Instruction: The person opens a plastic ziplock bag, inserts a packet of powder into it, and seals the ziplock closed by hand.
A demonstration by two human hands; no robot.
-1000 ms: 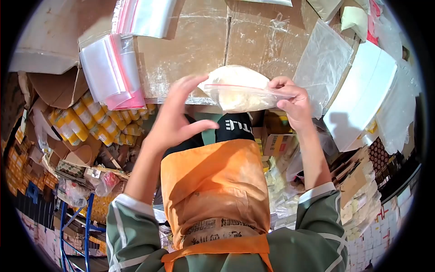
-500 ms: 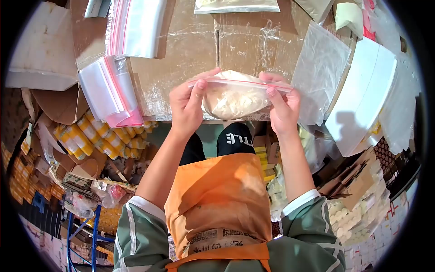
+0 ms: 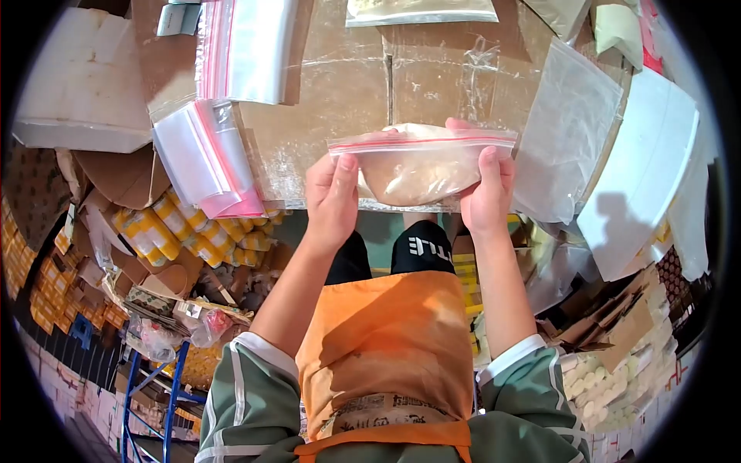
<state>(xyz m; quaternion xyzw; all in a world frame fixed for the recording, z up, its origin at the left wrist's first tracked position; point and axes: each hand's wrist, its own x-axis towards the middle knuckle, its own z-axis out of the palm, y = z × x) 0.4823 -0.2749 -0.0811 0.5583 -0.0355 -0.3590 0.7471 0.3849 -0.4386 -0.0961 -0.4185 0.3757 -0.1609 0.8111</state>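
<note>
Centrally, beyond the orange apron (image 3: 390, 328), the left hand (image 3: 333, 194) and the right hand (image 3: 488, 193) are clamped on opposite ends of a zip-top bag (image 3: 421, 176) at the near edge of the desk (image 3: 336, 89); should either pinch slacken, the loaded bag could tip and, if its mouth is unsealed, spill. The bag is clear, glossy and creased, bulging with pale contents (image 3: 409, 187) and crossed by a red-striped closure (image 3: 421, 142), while flat bags (image 3: 262, 54) and another filled bag (image 3: 422, 11) lie farther off.
</note>
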